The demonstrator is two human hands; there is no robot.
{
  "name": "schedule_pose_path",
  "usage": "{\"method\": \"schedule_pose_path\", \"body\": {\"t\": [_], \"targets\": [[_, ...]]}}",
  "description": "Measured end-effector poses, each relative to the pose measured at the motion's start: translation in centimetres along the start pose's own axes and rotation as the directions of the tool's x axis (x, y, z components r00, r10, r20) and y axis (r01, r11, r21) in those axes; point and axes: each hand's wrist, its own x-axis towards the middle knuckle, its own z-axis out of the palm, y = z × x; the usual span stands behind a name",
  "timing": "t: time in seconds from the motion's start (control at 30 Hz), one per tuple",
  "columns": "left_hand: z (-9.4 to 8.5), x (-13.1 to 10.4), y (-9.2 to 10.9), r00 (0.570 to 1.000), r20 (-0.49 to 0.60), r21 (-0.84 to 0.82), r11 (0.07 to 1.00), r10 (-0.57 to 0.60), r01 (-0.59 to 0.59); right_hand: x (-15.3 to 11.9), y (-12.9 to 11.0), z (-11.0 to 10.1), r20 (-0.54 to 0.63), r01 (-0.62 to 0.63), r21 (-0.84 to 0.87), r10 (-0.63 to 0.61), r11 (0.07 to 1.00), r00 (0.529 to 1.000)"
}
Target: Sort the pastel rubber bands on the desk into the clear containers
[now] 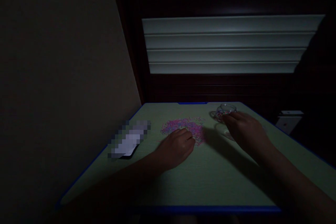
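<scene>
A loose pile of small pink and purple pieces, like thin bands (181,123), lies on the light green table (210,182). My left hand (178,147) rests at the near edge of the pile with its fingers curled together; what they hold, if anything, is hidden. To the right, my right hand (243,127) is above the table with its fingers pinched beside a small clear glass jar (227,107) that has colourful pieces in it. Anything in that pinch is too small to make out. Partly behind my right hand is a clear round dish or lid (222,129).
On the table's left side lies a blurred-out flat object (131,141) with a dark edge. A wall (65,59) borders the left. White boxes (288,122) stand beyond the right edge, and a dark slatted panel rises behind the table.
</scene>
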Motion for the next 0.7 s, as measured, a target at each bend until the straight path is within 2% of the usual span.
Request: {"method": "schedule_pose_path", "body": {"t": [0.13, 0.33, 0.7], "targets": [[0.02, 0.01, -0.07, 1.0, -0.004, -0.011, 1.0, 0.002, -0.002, -0.08, 0.43, -0.05, -0.031, -0.04, -0.09, 0.037, 0.995, 0.999], [-0.06, 0.02, 0.01, 1.0, 0.005, -0.003, 1.0, 0.009, -0.009, -0.17, 0.78, 0.35, -0.096, -0.096, -0.124, 0.085, 0.988, 0.992], [0.14, 0.0, -0.03, 1.0, -0.003, -0.01, 1.0, 0.02, -0.02, -0.32, 1.03, -0.34, -0.02, -0.273, -0.221, 0.275, 0.937, 0.961]]}}
